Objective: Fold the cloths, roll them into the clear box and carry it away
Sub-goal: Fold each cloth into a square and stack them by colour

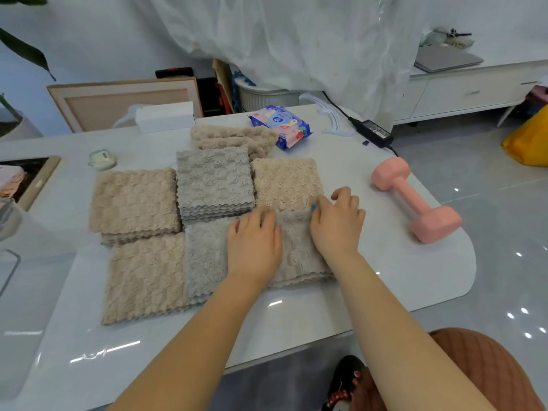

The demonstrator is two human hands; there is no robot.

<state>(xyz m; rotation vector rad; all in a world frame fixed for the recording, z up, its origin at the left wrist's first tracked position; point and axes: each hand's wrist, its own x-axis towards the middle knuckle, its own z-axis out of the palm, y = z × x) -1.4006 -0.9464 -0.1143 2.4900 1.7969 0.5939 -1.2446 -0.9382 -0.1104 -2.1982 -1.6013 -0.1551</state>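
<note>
1. Rust-brown garment: near right, below the table edge, with a dark slipper just to its left.
2. White table: glossy, with a rounded right end. It bears all the entries below.
3. Near beige stack: folded square with scalloped edges at near left, touching the grey cloth on its right.
4. Taupe stack: several folded layers at near centre-right, lying under both hands.
5. Left hand: palm down with straight fingers, pressing flat where the grey cloth meets the taupe stack. It grasps nothing.
6. Right hand: on the far edge of the taupe stack, fingers bent, thumb beside a small blue tag. Whether it pinches fabric cannot be told.
7. Middle row, left to right: left beige stack, grey stack, right beige cloth. The last lies just beyond the right hand's fingers.
8. Pink dumbbell: lying on its side at the right end, well apart from the cloths.
9. Clear object: at the left edge, cropped and blurred. Whether it is the box cannot be told.
10. Earbud case: left of the grey stack.
11. Far beige pile: loosely folded behind the grey stack, touching a wipes pack on its right.
12. White hanger and black power adapter: far right.
13. White tissue box: far edge, left of centre.
</note>
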